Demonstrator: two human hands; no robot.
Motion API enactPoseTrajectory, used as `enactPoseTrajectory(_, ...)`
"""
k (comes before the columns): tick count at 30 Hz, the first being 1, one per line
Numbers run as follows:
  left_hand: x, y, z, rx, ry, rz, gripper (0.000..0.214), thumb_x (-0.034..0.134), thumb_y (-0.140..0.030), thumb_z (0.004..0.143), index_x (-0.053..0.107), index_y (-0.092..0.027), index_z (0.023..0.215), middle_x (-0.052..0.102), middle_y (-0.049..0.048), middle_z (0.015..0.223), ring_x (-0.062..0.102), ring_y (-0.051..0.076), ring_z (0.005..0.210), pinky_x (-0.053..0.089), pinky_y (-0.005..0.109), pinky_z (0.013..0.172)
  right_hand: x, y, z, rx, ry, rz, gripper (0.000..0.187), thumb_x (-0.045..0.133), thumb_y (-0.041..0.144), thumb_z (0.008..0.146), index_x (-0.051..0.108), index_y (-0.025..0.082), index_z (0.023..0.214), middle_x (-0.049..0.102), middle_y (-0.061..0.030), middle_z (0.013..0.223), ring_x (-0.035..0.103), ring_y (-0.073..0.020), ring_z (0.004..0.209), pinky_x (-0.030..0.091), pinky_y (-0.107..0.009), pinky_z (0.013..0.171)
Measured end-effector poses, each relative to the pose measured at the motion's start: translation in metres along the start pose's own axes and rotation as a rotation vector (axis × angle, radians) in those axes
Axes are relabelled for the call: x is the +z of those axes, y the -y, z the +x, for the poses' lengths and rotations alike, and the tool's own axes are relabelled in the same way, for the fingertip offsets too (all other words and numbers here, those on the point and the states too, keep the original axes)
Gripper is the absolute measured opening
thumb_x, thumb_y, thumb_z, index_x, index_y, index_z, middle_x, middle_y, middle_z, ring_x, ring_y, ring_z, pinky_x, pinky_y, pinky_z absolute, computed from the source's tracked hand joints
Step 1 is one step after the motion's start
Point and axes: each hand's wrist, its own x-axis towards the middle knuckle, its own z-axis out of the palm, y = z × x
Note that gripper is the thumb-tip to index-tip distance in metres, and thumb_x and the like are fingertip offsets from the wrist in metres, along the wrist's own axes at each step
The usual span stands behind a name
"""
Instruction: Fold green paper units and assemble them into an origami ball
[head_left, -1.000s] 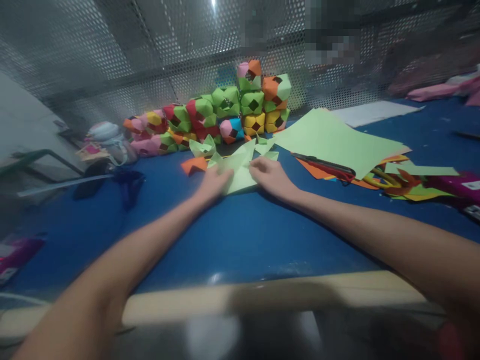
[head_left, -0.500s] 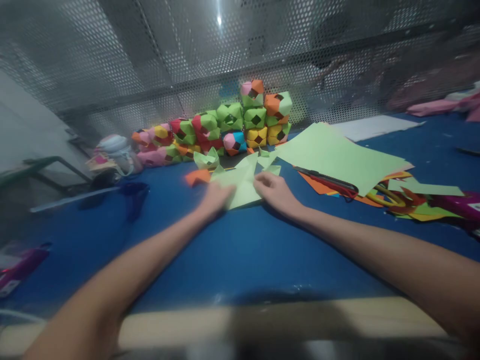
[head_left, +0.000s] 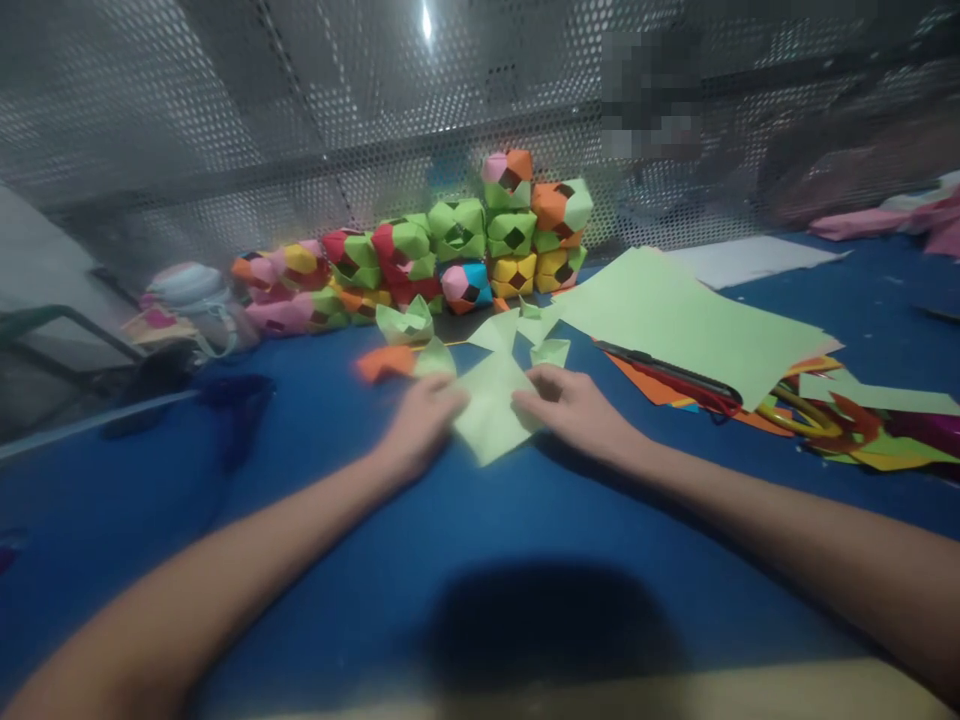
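Observation:
A light green paper square [head_left: 491, 410] lies on the blue table [head_left: 480, 540] between my hands. My left hand [head_left: 420, 425] presses its left edge with fingers curled down onto it. On the right edge rests my right hand [head_left: 574, 405], fingers bent and pinching the paper. Small folded green pieces [head_left: 405, 322] and an orange folded piece [head_left: 382, 362] lie just beyond the square.
A row of stacked multicoloured paper cubes [head_left: 465, 245] stands against the perforated metal wall [head_left: 300, 120]. Large green sheets [head_left: 675, 310] cover orange and yellow paper [head_left: 862, 420] at right. A toy-like object [head_left: 187, 295] and dark items sit at left.
The paper square has been pulled nearer to me and turned, both hands moving with it. The view has shifted slightly.

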Motion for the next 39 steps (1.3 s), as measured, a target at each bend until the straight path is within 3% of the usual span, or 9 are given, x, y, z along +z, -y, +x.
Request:
enactPoseTrajectory(6, 0.009, -0.005, -0.014, -0.102, 0.086, -0.049, 0.012, 0.061, -0.020, 0.063, 0.052, -0.017, 0.071, 0.054, -0.0013, 0.066, 0.053, 0.013, 0.060, 0.045, 0.029, 0.060, -0.017, 0.008, 0.006, 0.079, 0.098, -0.024, 0.013, 0.053, 0.029, 0.071, 0.060, 0.017, 0.070, 0.057, -0.0002, 0.064, 0.048, -0.0130, 0.057, 0.036, -0.025, 0.052)
enactPoseTrajectory(15, 0.012, -0.007, -0.021, -0.141, 0.169, -0.119, 0.023, 0.064, -0.017, 0.066, 0.054, -0.017, 0.087, 0.060, 0.0003, 0.075, 0.056, 0.011, 0.062, 0.046, 0.027, 0.061, -0.026, 0.019, 0.001, -0.022, 0.084, -0.076, 0.014, 0.052, 0.027, 0.073, 0.062, 0.016, 0.073, 0.058, -0.0006, 0.064, 0.048, -0.0123, 0.057, 0.037, -0.025, 0.052)
enactPoseTrajectory(20, 0.014, -0.011, -0.022, -0.115, 0.213, -0.141, 0.028, 0.066, -0.023, 0.070, 0.057, -0.016, 0.096, 0.066, 0.0075, 0.089, 0.064, 0.018, 0.080, 0.050, 0.033, 0.072, -0.024, 0.017, 0.000, -0.008, 0.085, -0.079, 0.015, 0.052, 0.028, 0.074, 0.062, 0.017, 0.073, 0.056, 0.0000, 0.063, 0.047, -0.0124, 0.057, 0.036, -0.025, 0.051)
enactPoseTrajectory(25, 0.013, -0.009, -0.023, -0.069, 0.214, -0.087, 0.030, 0.066, -0.021, 0.070, 0.058, -0.016, 0.099, 0.067, 0.0085, 0.095, 0.064, 0.019, 0.083, 0.051, 0.035, 0.076, -0.023, 0.017, -0.001, 0.021, 0.073, -0.034, 0.015, 0.054, 0.027, 0.073, 0.064, 0.017, 0.076, 0.061, -0.0014, 0.068, 0.052, -0.0144, 0.061, 0.039, -0.026, 0.056)
enactPoseTrajectory(33, 0.010, -0.006, -0.021, -0.005, 0.144, 0.057, 0.024, 0.062, -0.023, 0.072, 0.062, -0.016, 0.095, 0.068, 0.0059, 0.086, 0.061, 0.015, 0.071, 0.047, 0.028, 0.063, -0.027, 0.012, 0.005, 0.015, 0.158, -0.068, 0.010, 0.056, 0.026, 0.070, 0.062, 0.017, 0.070, 0.057, 0.0006, 0.063, 0.048, -0.0120, 0.055, 0.037, -0.025, 0.051)
enactPoseTrajectory(39, 0.012, -0.008, -0.025, 0.067, 0.169, 0.224, 0.017, 0.059, -0.026, 0.075, 0.063, -0.018, 0.090, 0.065, 0.0017, 0.080, 0.057, 0.014, 0.069, 0.044, 0.026, 0.063, -0.021, 0.004, 0.005, 0.070, 0.207, 0.034, 0.015, 0.060, 0.025, 0.067, 0.062, 0.016, 0.079, 0.062, -0.0011, 0.073, 0.054, -0.0136, 0.062, 0.041, -0.024, 0.054)
